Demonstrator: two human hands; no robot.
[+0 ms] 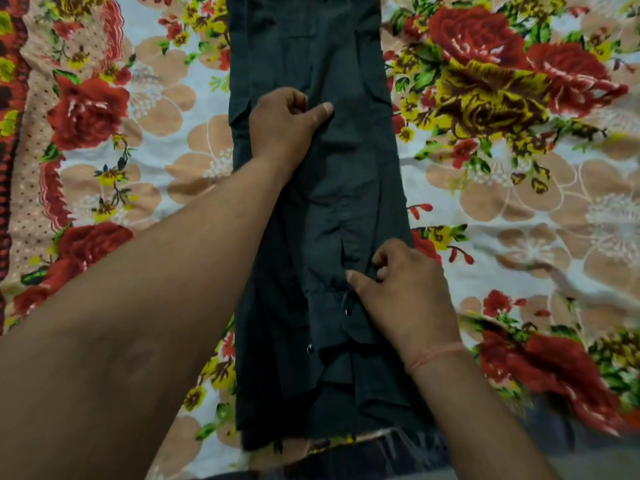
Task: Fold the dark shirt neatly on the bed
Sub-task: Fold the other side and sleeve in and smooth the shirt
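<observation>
Floral bedsheet (519, 188) across the whole view: red roses, yellow blooms, peach flower outlines on pale ground, a dotted red border band far left.

Dark shirt (322, 209) down the middle of the sheet, already narrowed into a long strip running from the near edge to the far edge of view, sides turned in, fabric creased and rumpled along the centre. Sleeve cuff (341, 317) lying on top of the strip at the near end, with a small shiny snap button (348, 311) on it and a second one (310, 348) just left and nearer.

Left hand (284, 129) on the far half of the strip, forearm reaching in from the near left. Fingers curled under, thumb out to the right and pressed flat on the cloth; a small pinch of fabric seemingly between thumb and knuckles, though hard to confirm.

Right hand (405, 292) on the near right edge of the strip, beside the cuff. Fingers bent and bunched, thumb pointing left, tips pressing into a gathered fold of cloth. Thin orange thread (433, 356) around the right wrist.
</observation>
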